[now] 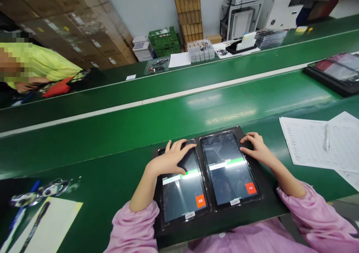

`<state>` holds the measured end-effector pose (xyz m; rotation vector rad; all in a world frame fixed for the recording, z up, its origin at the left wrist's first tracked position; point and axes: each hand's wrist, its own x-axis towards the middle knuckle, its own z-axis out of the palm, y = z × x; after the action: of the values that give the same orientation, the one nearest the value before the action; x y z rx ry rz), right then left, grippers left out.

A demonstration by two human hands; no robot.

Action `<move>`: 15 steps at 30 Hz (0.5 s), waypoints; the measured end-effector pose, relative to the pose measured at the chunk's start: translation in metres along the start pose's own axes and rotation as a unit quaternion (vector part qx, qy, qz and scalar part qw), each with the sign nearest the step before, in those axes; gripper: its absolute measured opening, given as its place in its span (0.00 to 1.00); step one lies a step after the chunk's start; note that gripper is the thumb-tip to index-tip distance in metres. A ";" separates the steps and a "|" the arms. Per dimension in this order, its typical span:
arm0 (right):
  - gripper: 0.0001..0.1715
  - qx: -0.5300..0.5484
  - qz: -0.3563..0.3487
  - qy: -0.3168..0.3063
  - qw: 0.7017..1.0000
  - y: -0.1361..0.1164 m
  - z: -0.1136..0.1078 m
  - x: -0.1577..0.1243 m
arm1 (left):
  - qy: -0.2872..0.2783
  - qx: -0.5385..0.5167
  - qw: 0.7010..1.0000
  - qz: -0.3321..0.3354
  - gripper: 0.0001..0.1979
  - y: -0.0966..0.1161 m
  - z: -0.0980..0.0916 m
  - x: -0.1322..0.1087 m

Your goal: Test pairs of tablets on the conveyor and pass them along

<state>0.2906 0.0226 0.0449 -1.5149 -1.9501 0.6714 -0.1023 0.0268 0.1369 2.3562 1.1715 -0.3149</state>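
Observation:
Two dark tablets lie side by side on a black tray (224, 217) at the near edge of the green bench. My left hand (171, 157) rests on the upper part of the left tablet (182, 187), fingers spread flat over its top edge. My right hand (256, 146) lies at the upper right corner of the right tablet (227, 169), fingers curled lightly on the edge. Both screens show a green and white bar and an orange button at the lower right. Neither hand holds anything.
Printed sheets with a pen (327, 137) lie at the right. Another black tray of tablets (336, 71) sits at the far right on the belt. White paper and pens (42, 223) lie at the near left. A person in yellow (42, 66) works across the belt. Boxes and crates stand behind.

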 end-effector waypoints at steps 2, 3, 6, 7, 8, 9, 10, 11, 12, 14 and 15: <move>0.15 -0.003 0.001 -0.016 1.000 0.004 -0.001 -0.003 | 0.005 -0.013 1.000 0.019 0.40 0.000 0.000 0.002; 0.16 -0.004 0.003 -0.017 1.000 0.005 -0.001 -0.003 | 0.008 -0.018 0.999 0.026 0.36 0.000 0.001 0.003; 0.17 -0.006 0.007 -0.003 1.000 0.005 -0.001 -0.004 | 0.014 -0.029 0.999 0.028 0.31 0.001 0.004 0.008; 0.17 -0.005 0.008 0.002 1.000 0.005 0.000 -0.003 | 0.017 -0.029 0.999 0.024 0.31 0.001 0.004 0.009; 0.17 -0.002 0.010 0.006 1.000 0.005 0.000 -0.003 | 0.018 -0.027 0.999 0.020 0.31 0.002 0.004 0.010; 0.17 0.001 0.012 0.010 1.000 0.005 0.001 -0.003 | 0.017 -0.022 0.999 0.018 0.32 0.003 0.004 0.011; 0.16 0.006 0.016 0.011 1.000 0.006 0.001 -0.003 | 0.015 -0.015 1.000 0.016 0.32 0.004 0.002 0.012; 0.16 0.011 0.020 0.010 1.000 0.006 0.001 -0.002 | 0.011 -0.007 1.000 0.013 0.33 0.005 0.001 0.013; 0.16 0.018 0.025 0.008 0.999 0.006 0.001 -0.002 | 0.005 0.000 1.000 0.009 0.33 0.007 -0.002 0.013; 0.16 0.035 0.034 0.006 0.999 0.006 0.001 -0.002 | -0.008 0.006 1.000 -0.005 0.34 0.011 -0.006 0.015; 0.16 0.043 0.038 0.005 0.998 0.005 0.001 -0.002 | -0.012 0.003 1.000 -0.014 0.34 0.012 -0.007 0.015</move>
<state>0.2939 0.0221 0.0403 -1.5432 -1.8386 0.7687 -0.0837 0.0350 0.1409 2.3371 1.1933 -0.3568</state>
